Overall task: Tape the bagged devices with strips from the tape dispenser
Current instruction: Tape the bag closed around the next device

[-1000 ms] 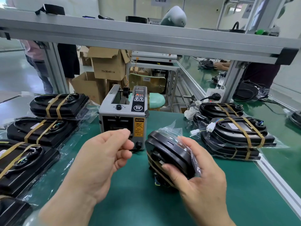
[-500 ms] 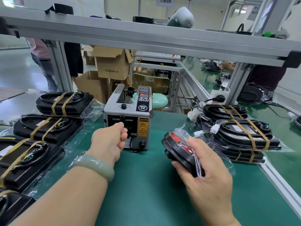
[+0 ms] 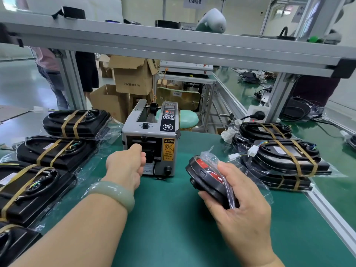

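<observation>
A grey tape dispenser (image 3: 152, 135) stands at the middle of the green mat (image 3: 173, 218). My left hand (image 3: 125, 166), with a jade bangle on its wrist, reaches to the dispenser's front outlet. Its thumb and fingers are pinched together there, and they hide the tape strip. My right hand (image 3: 237, 205) grips a round black bagged device (image 3: 206, 176) with a red part, tilted on edge just right of the dispenser. The loose plastic of its bag sticks up above my fingers.
Taped bagged devices (image 3: 57, 151) lie in a row along the left. A stack of taped devices (image 3: 285, 157) sits at the right, near the table's aluminium edge rail (image 3: 327, 212). An aluminium shelf beam (image 3: 173, 43) crosses overhead. Cardboard boxes and people stand behind.
My left hand has reached forward from in front of me to the dispenser's outlet. My right hand has turned the bagged device, so that its red part now faces up.
</observation>
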Demonstrator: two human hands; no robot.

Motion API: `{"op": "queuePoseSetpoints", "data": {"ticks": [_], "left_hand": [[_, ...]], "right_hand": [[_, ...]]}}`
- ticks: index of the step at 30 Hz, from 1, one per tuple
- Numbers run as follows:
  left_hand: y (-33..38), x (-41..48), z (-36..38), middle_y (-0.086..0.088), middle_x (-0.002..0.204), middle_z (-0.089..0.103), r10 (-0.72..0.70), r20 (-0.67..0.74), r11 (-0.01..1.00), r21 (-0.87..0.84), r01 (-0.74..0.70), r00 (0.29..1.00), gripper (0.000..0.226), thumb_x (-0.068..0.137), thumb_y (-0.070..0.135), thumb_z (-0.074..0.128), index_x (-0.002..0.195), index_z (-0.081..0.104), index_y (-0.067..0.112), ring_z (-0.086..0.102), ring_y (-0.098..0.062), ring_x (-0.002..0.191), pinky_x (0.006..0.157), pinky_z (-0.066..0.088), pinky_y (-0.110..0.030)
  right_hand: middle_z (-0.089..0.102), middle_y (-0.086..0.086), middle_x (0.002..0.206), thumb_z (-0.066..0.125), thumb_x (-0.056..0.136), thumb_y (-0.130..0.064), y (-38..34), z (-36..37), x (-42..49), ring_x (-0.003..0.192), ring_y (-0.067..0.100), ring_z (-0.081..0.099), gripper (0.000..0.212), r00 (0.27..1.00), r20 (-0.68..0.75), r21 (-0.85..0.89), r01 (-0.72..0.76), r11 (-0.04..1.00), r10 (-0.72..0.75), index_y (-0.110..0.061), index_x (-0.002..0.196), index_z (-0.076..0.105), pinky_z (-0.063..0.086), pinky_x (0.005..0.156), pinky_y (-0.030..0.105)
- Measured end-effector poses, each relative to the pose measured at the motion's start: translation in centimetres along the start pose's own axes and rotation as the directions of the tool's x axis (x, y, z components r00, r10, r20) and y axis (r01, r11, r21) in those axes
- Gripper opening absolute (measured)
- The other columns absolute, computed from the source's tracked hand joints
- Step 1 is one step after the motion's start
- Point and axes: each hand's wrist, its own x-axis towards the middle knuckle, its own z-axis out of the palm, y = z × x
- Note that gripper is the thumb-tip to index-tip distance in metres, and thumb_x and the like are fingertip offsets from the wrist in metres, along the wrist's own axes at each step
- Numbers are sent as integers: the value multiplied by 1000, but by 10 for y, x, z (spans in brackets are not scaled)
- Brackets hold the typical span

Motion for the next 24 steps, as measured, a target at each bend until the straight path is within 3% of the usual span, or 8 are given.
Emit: {"op": "queuePoseSetpoints", "data": {"ticks": [4,8,13,18,21,24], "left_hand": [[-3,4,-5,4,61,58,-48,74,999,16,47,996,15,89,19,57,76,59,14,48,-3,41,36,35,-12],[0,3,1,4,67,62,-113,127,994,7,113,985,10,93,23,60,89,61,14,48,2,33,35,36,-12],[5,4,7,3,68,61,-120,92,991,-55,125,989,10,92,19,60,84,59,14,47,1,30,34,35,-9],[3,0,12,3,70,63,-100,4,992,-71,100,995,6,90,16,57,91,61,11,49,-3,47,33,35,-12],[4,-7,10,2,68,62,-69,-1,995,-74,69,998,10,89,16,56,83,60,11,47,-3,46,38,36,-16],[6,-24,-1,6,57,59,-49,127,995,-77,59,991,18,91,18,58,73,57,15,48,-1,38,38,36,-13]], "right_hand": [[58,-14,118,80,63,-20,2,1,-1,112,-3,53,59,1000,16,-7,-12,1000,12,-18,118,60,34,102,11],[58,-10,115,80,64,-21,0,2,-2,110,-3,52,56,1000,11,-9,8,1000,-8,-16,116,61,33,102,10],[57,-11,116,80,64,-21,1,2,-1,109,-2,53,57,1000,5,-4,19,1000,-19,-17,117,59,33,102,10],[59,-10,116,81,62,-19,4,2,-3,109,3,55,57,999,22,-17,25,1000,-25,-11,116,64,35,103,12],[59,-10,116,81,62,-19,4,2,-3,108,4,56,57,1000,22,-18,19,1000,-18,-11,116,65,35,103,12],[58,-13,119,79,66,-25,3,1,-1,110,3,56,57,1000,20,23,-5,1000,5,-19,119,61,35,102,12]]}}
